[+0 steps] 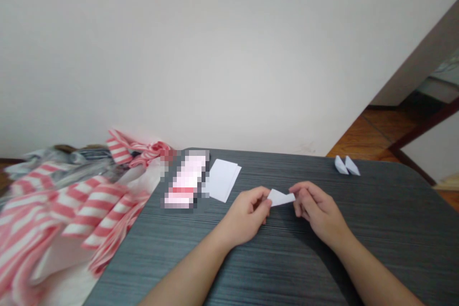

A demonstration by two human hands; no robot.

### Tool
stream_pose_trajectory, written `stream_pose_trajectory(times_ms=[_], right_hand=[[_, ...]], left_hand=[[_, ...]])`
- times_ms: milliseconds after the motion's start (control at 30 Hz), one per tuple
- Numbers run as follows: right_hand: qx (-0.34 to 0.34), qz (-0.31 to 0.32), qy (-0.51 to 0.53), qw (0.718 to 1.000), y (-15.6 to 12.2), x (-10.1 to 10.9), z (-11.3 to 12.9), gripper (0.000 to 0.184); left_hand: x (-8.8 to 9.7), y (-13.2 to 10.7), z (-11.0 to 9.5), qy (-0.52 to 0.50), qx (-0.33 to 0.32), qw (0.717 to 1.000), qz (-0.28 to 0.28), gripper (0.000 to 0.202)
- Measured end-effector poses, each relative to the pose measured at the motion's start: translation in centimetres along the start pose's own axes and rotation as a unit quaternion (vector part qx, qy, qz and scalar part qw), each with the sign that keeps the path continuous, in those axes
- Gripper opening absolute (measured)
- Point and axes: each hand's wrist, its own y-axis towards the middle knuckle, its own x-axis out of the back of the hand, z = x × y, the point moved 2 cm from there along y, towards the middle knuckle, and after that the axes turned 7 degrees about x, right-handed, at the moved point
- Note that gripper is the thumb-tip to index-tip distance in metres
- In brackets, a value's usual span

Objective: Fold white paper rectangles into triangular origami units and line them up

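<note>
A small folded piece of white paper (280,198) is held up just above the dark table, between my two hands. My left hand (251,210) pinches its left end between thumb and fingers. At the narrow right tip, my right hand (315,208) grips the paper with thumb and forefinger, the other fingers curled under. Left of my hands lies a short stack of white paper sheets (222,180), slightly fanned. Two small folded white paper pieces (347,166) with pointed tops stand side by side near the table's far right edge.
The dark wood-grain table (272,267) meets a pale wall (229,57) at its far edge. A blurred-out flat device with a bright screen (186,179) lies left of the sheets. Red-and-white striped cloth (89,205) is heaped beyond the table's left edge.
</note>
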Motion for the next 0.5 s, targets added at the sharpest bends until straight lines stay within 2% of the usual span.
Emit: stream_pose_trajectory(times_ms=[233, 500], right_hand=[[-0.002, 0.028, -0.011, 1.000, -0.12, -0.33, -0.34, 0.015], [0.021, 0.040, -0.047, 0.998, -0.12, -0.46, -0.51, 0.015]], left_hand=[[0.18, -0.09, -0.33, -0.008, -0.010, 1.000, -0.008, 0.022], [-0.14, 0.17, 0.48, -0.066, -0.008, 0.998, -0.012, 0.019]])
